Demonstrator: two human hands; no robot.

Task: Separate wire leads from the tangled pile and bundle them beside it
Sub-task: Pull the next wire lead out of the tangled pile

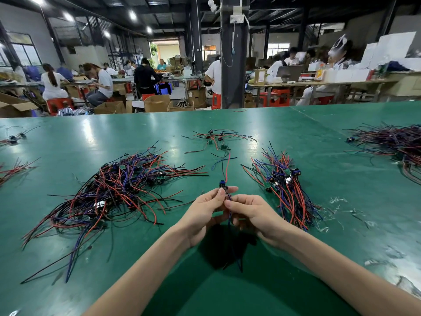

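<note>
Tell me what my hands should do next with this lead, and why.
Probably carry the lead right and lay it on the aligned bundle: left hand and right hand both pinch it, already clear of the tangled pile.

Bright overhead lamps (132,14), glare on table (95,137); wide-angle bending edges, background soft.

Green table (68,258), tangled wire pile (109,190) left, bundled leads (284,185) right, smaller cluster (216,137) behind
</note>
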